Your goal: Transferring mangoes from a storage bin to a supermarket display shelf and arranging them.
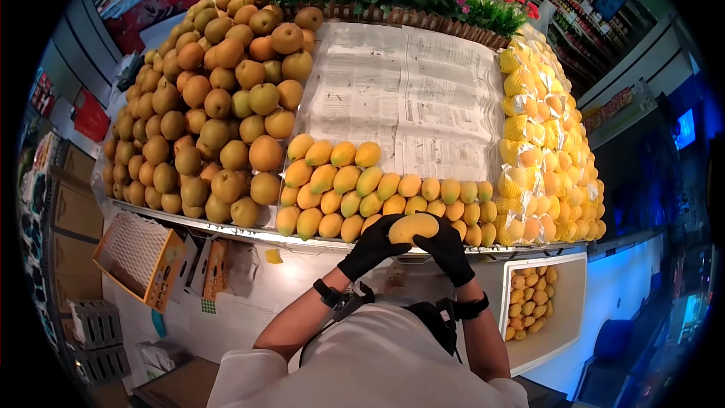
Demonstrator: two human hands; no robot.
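Observation:
Between my two black-gloved hands is a yellow mango (414,229), held lengthwise at the front edge of the fruit display. My left hand (374,243) grips its left end, and my right hand (447,246) grips the right end. Just beyond them, rows of yellow mangoes (346,179) lie side by side across the front of the stand, some with a green tinge. The rows are stacked higher on the left. Behind the rows, newspaper sheets (362,85) cover the sloping surface.
Brown round pears (215,103) are heaped on the left. Fruit in yellow foam nets (529,141) is stacked on the right. A small picket fence (385,16) with flowers borders the back. A white foam box (558,345) holding mangoes (529,300) stands low at right; an orange carton (139,260) at left.

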